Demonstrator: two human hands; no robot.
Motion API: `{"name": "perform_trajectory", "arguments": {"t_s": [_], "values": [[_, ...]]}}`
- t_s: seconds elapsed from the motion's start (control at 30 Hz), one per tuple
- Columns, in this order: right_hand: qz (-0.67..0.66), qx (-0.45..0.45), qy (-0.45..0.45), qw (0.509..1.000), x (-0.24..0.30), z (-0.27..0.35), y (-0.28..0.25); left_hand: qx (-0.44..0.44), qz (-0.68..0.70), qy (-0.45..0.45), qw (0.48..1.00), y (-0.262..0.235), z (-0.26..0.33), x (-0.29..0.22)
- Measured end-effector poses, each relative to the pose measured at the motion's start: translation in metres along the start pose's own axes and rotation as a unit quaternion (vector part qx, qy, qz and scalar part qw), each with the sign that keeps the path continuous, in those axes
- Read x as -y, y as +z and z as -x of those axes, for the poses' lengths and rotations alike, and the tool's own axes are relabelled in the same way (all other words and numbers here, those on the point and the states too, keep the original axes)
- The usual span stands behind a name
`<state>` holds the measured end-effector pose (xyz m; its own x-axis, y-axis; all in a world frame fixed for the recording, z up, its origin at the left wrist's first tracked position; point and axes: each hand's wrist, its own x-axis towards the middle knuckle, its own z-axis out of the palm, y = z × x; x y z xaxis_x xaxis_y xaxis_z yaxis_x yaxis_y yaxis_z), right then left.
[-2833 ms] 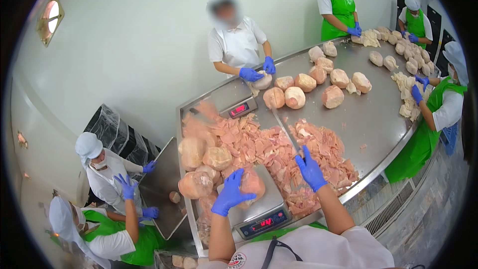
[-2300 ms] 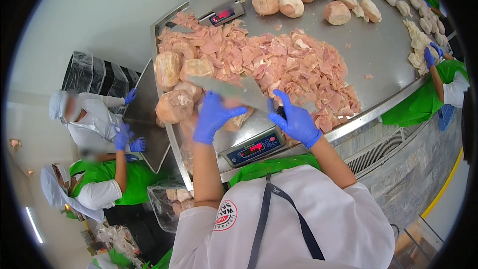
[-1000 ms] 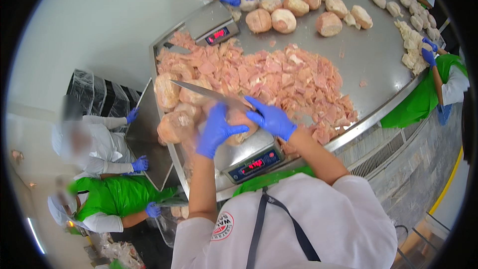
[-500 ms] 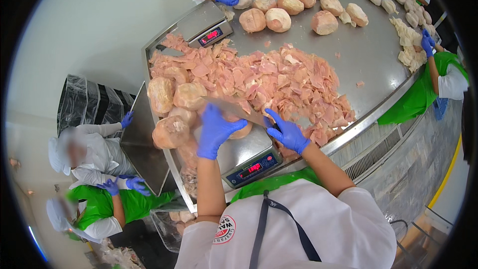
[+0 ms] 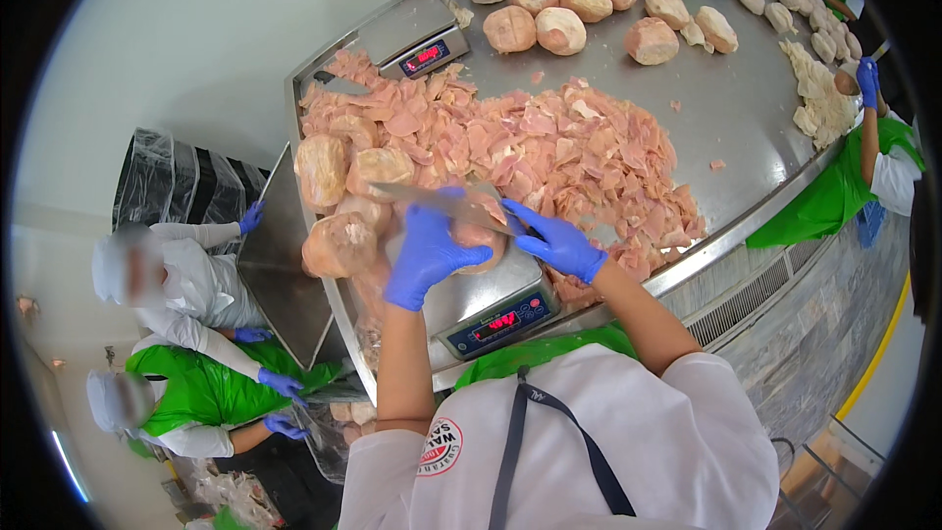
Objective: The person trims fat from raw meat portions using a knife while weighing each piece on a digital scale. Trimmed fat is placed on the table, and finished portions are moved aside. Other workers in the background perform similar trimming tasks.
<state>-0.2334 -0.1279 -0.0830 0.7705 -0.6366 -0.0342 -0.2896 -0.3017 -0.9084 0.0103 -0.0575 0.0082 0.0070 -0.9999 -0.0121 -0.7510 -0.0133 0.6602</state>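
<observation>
My right hand (image 5: 561, 244), in a blue glove, is closed around the handle of a long knife (image 5: 424, 197). Its blade points left across a rounded pink ham (image 5: 479, 241), and a thin pink slice lies by the blade near the handle. My left hand (image 5: 429, 253), also gloved, grips the ham's left side, with the blade passing over its fingers. Beneath them is a steel scale (image 5: 500, 319) with a lit red display. Left of the scale, several whole hams (image 5: 339, 244) are heaped. A broad pile of pink meat trimmings (image 5: 589, 152) spreads beyond my hands.
A second scale (image 5: 427, 56) stands on the steel table (image 5: 726, 128) at the far left. Several rounded hams (image 5: 560, 30) sit along the far side. People in gloves work around the table. At left, two people stand near a steel chute (image 5: 285, 265).
The knife and my right hand have shifted left across the ham. My left hand has stayed on the ham. At lower left, a co-worker's gloved hands have moved lower.
</observation>
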Motion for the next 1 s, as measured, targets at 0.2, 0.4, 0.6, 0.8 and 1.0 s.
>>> {"name": "perform_trajectory", "arguments": {"t_s": [0.2, 0.4, 0.6, 0.8, 1.0], "values": [[-0.144, 0.0, 0.011, 0.99, 0.005, -0.002, 0.009, 0.024, -0.077, 0.022, 0.996, 0.002, 0.007, 0.001], [-0.082, -0.07, -0.037, 0.993, 0.02, -0.02, 0.015, -0.063, -0.092, 0.007, 0.994, 0.009, 0.014, 0.002], [-0.016, -0.044, 0.016, 0.999, 0.028, 0.035, 0.019, -0.178, 0.038, -0.074, 0.98, 0.033, 0.037, -0.023], [-0.014, -0.051, -0.018, 0.998, -0.023, 0.067, 0.016, -0.133, 0.147, -0.055, 0.979, 0.042, 0.036, 0.005], [-0.09, -0.09, -0.12, 0.985, 0.009, 0.014, 0.017, -0.033, 0.154, -0.072, 0.985, 0.028, 0.023, -0.006]]}}
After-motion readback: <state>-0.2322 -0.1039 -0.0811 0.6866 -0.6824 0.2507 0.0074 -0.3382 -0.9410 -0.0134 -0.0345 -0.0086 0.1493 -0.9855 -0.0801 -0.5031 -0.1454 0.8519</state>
